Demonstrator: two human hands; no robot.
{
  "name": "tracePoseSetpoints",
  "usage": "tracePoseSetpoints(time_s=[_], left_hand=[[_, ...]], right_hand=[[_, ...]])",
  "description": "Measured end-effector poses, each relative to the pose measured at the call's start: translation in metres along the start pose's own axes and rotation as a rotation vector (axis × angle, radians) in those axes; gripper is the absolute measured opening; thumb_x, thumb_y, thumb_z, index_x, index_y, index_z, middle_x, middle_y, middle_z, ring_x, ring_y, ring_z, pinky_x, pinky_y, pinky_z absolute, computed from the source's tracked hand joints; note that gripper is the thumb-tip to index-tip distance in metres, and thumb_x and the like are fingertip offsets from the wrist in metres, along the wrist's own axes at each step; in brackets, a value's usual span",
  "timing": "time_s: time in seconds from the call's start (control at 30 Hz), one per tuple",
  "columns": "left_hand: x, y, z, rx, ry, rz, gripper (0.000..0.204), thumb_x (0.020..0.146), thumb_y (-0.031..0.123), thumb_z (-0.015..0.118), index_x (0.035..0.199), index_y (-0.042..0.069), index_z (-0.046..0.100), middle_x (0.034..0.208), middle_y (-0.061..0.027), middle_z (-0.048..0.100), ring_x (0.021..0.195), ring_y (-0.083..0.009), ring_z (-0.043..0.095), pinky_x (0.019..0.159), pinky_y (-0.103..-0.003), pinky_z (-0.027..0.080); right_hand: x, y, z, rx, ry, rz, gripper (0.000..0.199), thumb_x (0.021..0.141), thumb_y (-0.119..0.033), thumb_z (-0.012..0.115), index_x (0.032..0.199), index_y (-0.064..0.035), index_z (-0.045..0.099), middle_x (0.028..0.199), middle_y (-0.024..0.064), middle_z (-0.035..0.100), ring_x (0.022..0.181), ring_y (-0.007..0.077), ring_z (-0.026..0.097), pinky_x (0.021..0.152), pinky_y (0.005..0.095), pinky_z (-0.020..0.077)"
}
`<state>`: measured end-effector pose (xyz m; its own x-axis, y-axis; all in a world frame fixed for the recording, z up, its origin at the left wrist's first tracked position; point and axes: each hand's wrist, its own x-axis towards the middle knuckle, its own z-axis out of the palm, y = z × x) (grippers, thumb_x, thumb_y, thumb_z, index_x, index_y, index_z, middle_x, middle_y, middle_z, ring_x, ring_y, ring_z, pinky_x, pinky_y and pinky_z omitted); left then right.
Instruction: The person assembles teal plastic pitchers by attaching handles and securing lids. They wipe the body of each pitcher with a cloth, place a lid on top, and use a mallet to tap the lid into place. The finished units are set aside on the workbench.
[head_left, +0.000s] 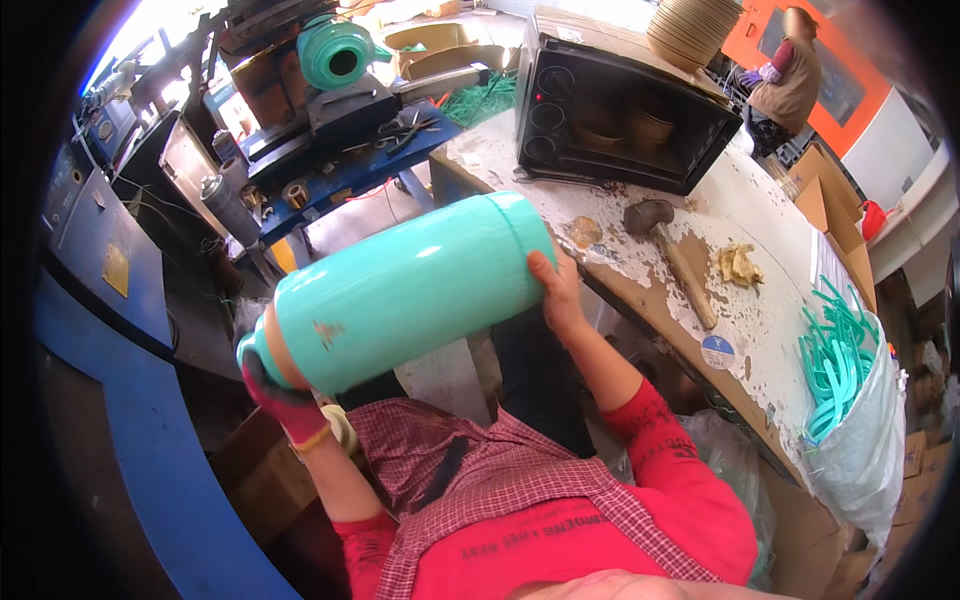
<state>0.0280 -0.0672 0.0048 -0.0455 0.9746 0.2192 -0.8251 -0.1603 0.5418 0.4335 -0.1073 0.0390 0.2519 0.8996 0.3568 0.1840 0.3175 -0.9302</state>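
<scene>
A large glossy turquoise flask body (pixel 410 285) lies aslant across my lap, its right end higher. A tan band (pixel 284 347) rings its lower left end, and a dark smudge marks its side. My left hand (pixel 283 397), in a pink-red glove with a yellow cuff, grips that banded end; the fingertips are partly hidden behind it. The other end is held by my bare right hand (pixel 562 290), thumb on the side and the remaining fingers out of sight behind.
To the right, a worn white bench carries a hammer (pixel 672 260), a crumpled yellowish cloth (pixel 738 265) and a black oven (pixel 625 115). Turquoise strips (pixel 838 355) fill a white sack. A turquoise spouted part (pixel 335 55) sits on the machine ahead. A person (pixel 787 80) stands far right.
</scene>
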Motion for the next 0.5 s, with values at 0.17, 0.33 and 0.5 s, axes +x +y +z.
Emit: tracePoseSetpoints(time_s=[0.17, 0.33, 0.5], left_hand=[[0.036, -0.021, -0.069, 0.244, 0.24, -0.081, 0.05, 0.097, 0.046, 0.05, 0.123, 0.004, 0.06, 0.123, -0.0112, 0.065, 0.112, -0.027, 0.062, 0.098, -0.045, 0.05], [0.058, -0.071, -0.111, 0.198, 0.073, -0.241, 0.036, 0.101, 0.033, 0.047, 0.119, 0.005, 0.062, 0.112, -0.0095, 0.069, 0.104, -0.0222, 0.065, 0.093, -0.038, 0.052], [0.048, -0.056, -0.087, 0.165, -0.02, -0.322, 0.038, 0.102, 0.033, 0.049, 0.124, 0.004, 0.059, 0.118, -0.0093, 0.067, 0.107, -0.0215, 0.063, 0.096, -0.035, 0.05]], right_hand=[[0.012, -0.016, -0.026, 0.094, -0.123, -0.394, 0.096, 0.092, -0.075, 0.032, 0.153, -0.0015, 0.026, 0.158, 0.0165, 0.026, 0.145, 0.0252, 0.025, 0.119, 0.0433, 0.0164], [0.017, -0.034, -0.029, -0.012, -0.254, -0.438, 0.104, 0.09, -0.079, 0.026, 0.157, -0.0011, 0.008, 0.165, 0.0137, 0.009, 0.152, 0.0282, 0.006, 0.122, 0.043, 0.0011], [0.005, -0.063, -0.064, -0.039, -0.04, -0.359, 0.104, 0.085, -0.081, 0.036, 0.153, -0.0027, 0.029, 0.154, 0.0159, 0.034, 0.145, 0.0304, 0.029, 0.119, 0.0443, 0.0171]])
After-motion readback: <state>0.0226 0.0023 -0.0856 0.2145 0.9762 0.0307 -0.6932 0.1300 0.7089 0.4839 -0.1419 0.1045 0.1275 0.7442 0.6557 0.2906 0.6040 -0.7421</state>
